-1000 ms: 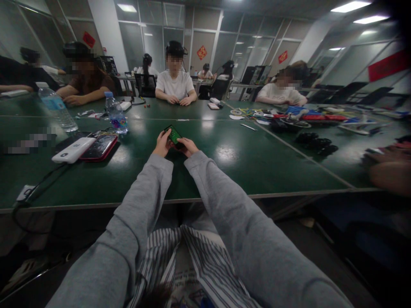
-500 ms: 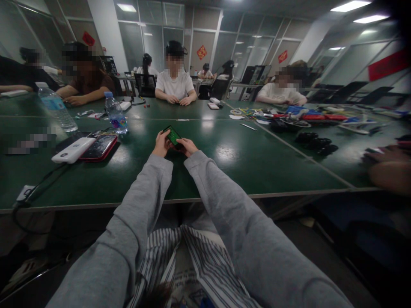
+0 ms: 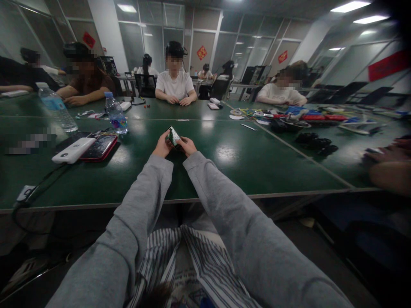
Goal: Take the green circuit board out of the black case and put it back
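Note:
A small green circuit board point(image 3: 173, 136) with dark edges is held above the green table point(image 3: 257, 171), its surface partly white with glare. Gripping its left side is my left hand point(image 3: 163, 144), fingers closed around the edge. My right hand point(image 3: 187, 146) pinches the near right corner between thumb and fingers. The undersides of both hands and the fingers behind the board are hidden.
To the left lie a white power bank point(image 3: 73, 150) with a cable, a red-cased phone point(image 3: 99, 147) and two water bottles, one a blue-capped bottle point(image 3: 116, 113). Tangled cables point(image 3: 244, 113), a pen point(image 3: 248, 127) and black items point(image 3: 316, 143) are right. Several people sit around.
The circuit board has tilted in my hands, so its green face now shows a bright white glare. Both hands keep nearly the same place, still holding it.

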`<action>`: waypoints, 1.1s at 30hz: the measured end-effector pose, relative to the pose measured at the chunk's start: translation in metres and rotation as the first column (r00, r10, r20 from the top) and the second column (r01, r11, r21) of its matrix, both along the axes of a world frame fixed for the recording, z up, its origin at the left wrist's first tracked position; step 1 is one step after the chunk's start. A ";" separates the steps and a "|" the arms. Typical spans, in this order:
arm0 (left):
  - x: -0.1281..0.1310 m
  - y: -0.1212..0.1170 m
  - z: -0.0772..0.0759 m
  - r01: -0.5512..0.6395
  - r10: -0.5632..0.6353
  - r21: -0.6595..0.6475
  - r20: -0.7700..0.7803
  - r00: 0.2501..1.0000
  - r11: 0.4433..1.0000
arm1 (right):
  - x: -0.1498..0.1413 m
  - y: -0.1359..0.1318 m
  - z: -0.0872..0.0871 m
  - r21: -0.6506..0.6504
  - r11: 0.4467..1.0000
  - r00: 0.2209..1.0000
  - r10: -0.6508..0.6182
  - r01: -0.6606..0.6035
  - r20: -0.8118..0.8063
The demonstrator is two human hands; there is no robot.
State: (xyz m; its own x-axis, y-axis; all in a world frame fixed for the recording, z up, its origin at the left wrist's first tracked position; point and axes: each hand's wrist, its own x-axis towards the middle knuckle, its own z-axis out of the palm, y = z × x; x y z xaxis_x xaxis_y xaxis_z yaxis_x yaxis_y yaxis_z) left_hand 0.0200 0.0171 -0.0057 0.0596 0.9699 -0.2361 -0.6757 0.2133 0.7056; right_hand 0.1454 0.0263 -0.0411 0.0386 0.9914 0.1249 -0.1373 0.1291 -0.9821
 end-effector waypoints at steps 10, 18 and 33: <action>0.008 -0.019 0.012 0.123 -0.120 -0.040 0.066 0.991 0.992 | 0.011 -0.020 0.008 0.338 0.922 0.775 -0.352 0.190 0.525; 0.008 -0.019 0.010 0.128 -0.124 -0.011 0.185 0.975 0.992 | 0.005 -0.021 0.001 0.539 0.836 0.598 -0.383 -0.098 0.704; -0.003 -0.006 -0.004 0.033 -0.013 -0.095 0.202 0.979 0.995 | -0.005 -0.019 -0.003 0.537 0.814 0.677 -0.268 -0.222 0.686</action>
State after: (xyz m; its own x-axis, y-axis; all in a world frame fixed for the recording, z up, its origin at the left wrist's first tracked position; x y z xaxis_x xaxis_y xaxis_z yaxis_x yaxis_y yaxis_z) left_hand 0.0169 0.0112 -0.0100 0.1375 0.9407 -0.3100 -0.7958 0.2913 0.5310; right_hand 0.1406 0.0070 -0.0444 -0.2814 0.7324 0.6201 0.5682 0.6479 -0.5073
